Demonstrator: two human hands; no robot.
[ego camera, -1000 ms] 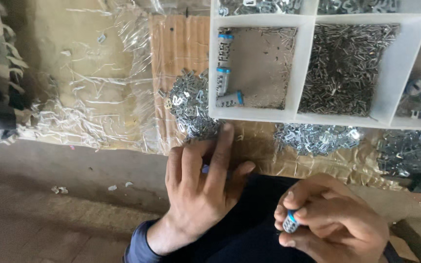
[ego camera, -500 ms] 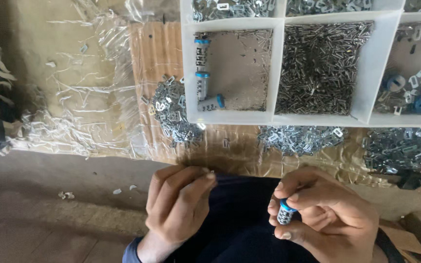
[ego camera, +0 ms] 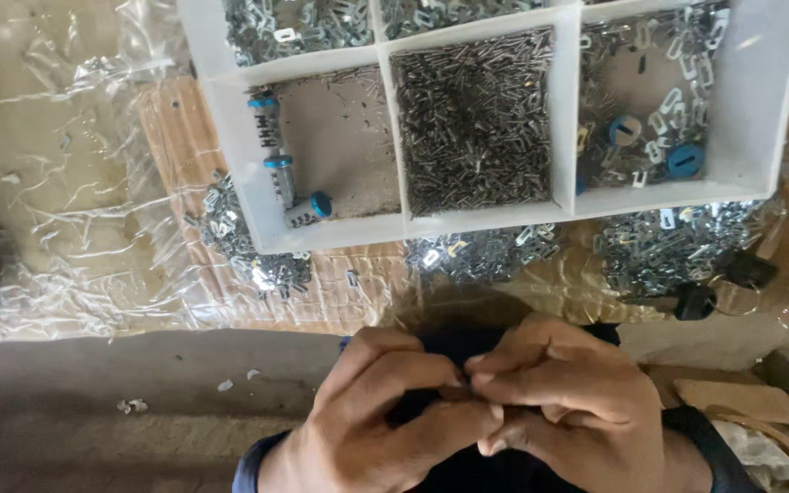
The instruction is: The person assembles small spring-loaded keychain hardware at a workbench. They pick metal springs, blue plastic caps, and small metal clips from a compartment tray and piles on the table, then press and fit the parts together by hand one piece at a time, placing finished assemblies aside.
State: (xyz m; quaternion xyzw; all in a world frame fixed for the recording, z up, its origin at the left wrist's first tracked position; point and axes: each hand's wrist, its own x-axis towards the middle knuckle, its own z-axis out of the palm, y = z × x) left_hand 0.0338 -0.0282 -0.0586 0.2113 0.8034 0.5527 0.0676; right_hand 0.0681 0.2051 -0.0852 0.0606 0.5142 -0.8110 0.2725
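White plastic tray (ego camera: 230, 137) fills the upper frame, its middle compartment full of small metal pins (ego camera: 475, 123). Bottom centre, your left hand (ego camera: 376, 429) and right hand (ego camera: 568, 411) meet, fingers pinched together; whatever they grip is hidden.

Bare floor (ego camera: 93, 393) left of my left hand (ego camera: 385, 420) is open for passing. Ahead, the white tray (ego camera: 230, 119) and loose metal clip piles (ego camera: 468, 256) block the way; crinkled plastic sheet (ego camera: 75, 201) covers the far left.
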